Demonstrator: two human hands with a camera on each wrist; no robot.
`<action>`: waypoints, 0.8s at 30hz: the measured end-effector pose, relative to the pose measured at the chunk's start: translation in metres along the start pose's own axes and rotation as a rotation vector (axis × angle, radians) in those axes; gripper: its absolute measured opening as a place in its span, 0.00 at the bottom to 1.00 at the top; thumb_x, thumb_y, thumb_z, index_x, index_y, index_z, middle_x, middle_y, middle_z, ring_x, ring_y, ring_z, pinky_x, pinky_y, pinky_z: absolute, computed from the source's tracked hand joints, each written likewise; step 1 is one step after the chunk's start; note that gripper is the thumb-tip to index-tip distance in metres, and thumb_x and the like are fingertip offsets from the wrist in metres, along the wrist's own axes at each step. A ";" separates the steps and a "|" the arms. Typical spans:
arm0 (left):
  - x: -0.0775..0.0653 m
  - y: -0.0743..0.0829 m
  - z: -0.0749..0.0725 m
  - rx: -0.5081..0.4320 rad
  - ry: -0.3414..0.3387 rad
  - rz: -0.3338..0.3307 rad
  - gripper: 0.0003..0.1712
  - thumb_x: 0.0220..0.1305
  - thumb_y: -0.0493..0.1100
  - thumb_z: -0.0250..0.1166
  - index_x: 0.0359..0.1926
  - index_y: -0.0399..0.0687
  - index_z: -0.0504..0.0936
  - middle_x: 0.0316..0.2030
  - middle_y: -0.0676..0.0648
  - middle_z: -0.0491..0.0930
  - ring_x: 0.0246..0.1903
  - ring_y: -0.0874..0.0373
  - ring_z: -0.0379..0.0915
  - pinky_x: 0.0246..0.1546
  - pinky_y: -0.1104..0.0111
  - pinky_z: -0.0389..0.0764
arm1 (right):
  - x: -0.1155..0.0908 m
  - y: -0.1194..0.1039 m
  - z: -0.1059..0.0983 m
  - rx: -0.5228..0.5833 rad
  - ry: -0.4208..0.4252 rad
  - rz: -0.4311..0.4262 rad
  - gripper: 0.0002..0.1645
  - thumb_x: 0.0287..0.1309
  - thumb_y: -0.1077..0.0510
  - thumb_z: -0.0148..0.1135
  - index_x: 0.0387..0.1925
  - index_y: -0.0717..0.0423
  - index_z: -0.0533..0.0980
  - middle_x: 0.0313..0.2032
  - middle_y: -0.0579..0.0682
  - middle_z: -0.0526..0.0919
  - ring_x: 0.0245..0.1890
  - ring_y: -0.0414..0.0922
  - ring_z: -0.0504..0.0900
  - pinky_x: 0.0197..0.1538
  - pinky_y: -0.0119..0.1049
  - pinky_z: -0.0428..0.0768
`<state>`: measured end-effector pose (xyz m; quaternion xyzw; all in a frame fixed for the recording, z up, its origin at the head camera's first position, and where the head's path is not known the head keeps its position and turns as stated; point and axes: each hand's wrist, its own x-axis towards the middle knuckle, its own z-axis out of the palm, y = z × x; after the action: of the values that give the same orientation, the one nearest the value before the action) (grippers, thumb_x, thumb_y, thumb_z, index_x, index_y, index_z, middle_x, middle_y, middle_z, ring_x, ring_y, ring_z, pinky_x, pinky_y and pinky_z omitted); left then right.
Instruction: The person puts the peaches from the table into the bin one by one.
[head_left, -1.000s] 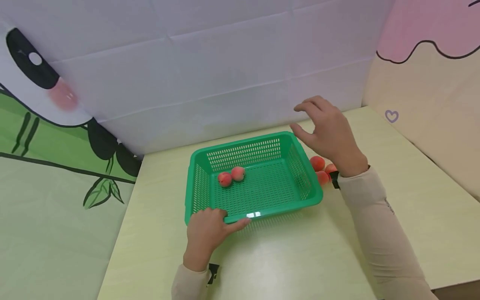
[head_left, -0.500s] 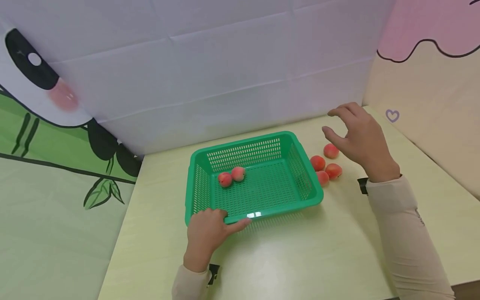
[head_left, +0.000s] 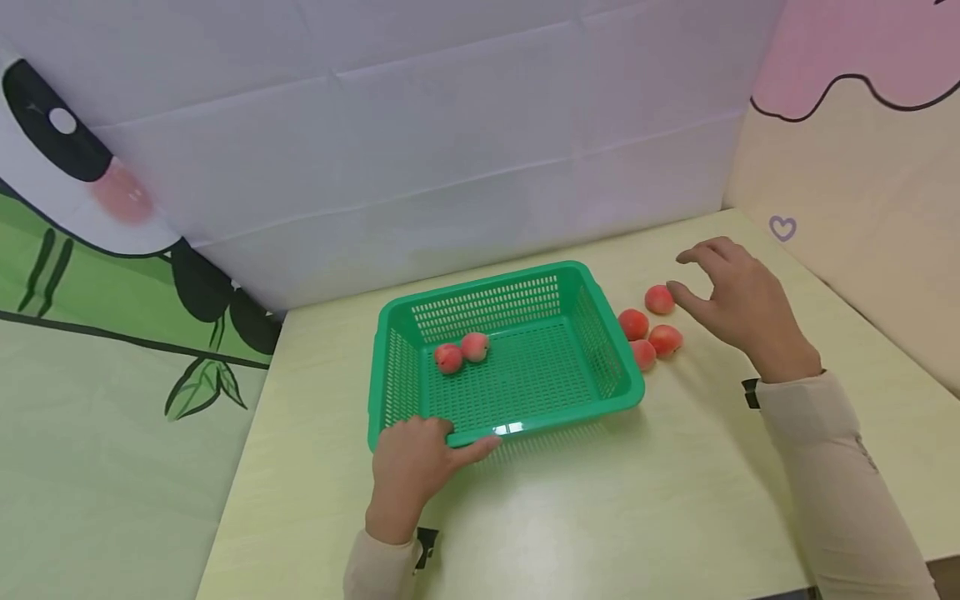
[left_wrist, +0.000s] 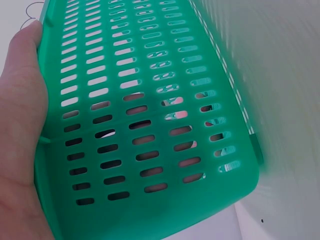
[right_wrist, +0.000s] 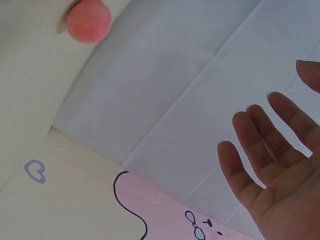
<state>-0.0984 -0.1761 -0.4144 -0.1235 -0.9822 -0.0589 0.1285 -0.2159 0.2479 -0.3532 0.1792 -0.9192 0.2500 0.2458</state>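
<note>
Toward the table's (head_left: 300, 417) far right corner, 1 peach (head_left: 659, 299) lies just left of the empty, relaxed right hand (head_left: 750, 307); the left hand (head_left: 411, 465) grips the basket (head_left: 585, 414).

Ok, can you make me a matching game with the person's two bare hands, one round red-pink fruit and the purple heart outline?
Things:
1. Left hand
2. Right hand
3. Leftmost round red-pink fruit
4. Purple heart outline

Places and states:
A. Drawn on the cream backdrop
B. Inside the green plastic basket
C. Gripping the basket's rim
D. Raised above the pale yellow table, holding nothing

Right pairs: 1-C, 2-D, 3-B, 4-A
</note>
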 end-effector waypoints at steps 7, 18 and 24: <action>-0.001 0.000 0.000 -0.003 0.016 0.006 0.45 0.55 0.84 0.65 0.12 0.58 0.55 0.14 0.60 0.44 0.14 0.65 0.42 0.15 0.71 0.45 | -0.014 0.012 0.003 0.005 -0.059 0.064 0.20 0.67 0.56 0.70 0.54 0.65 0.80 0.56 0.65 0.79 0.53 0.65 0.80 0.46 0.65 0.78; 0.000 0.001 0.000 0.002 0.008 0.008 0.45 0.55 0.83 0.66 0.12 0.58 0.56 0.14 0.60 0.45 0.14 0.65 0.43 0.15 0.71 0.46 | -0.027 0.020 0.024 0.055 -0.192 0.102 0.21 0.71 0.54 0.67 0.57 0.64 0.78 0.58 0.64 0.77 0.57 0.63 0.77 0.48 0.66 0.80; 0.000 0.000 0.000 0.004 -0.007 -0.006 0.44 0.55 0.82 0.67 0.12 0.57 0.56 0.14 0.60 0.45 0.14 0.64 0.43 0.15 0.70 0.46 | -0.027 0.022 0.037 0.063 -0.236 0.093 0.20 0.71 0.54 0.66 0.56 0.64 0.78 0.58 0.64 0.78 0.56 0.63 0.77 0.49 0.66 0.80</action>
<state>-0.0982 -0.1760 -0.4141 -0.1205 -0.9832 -0.0570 0.1249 -0.2170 0.2512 -0.4039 0.1724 -0.9407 0.2670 0.1183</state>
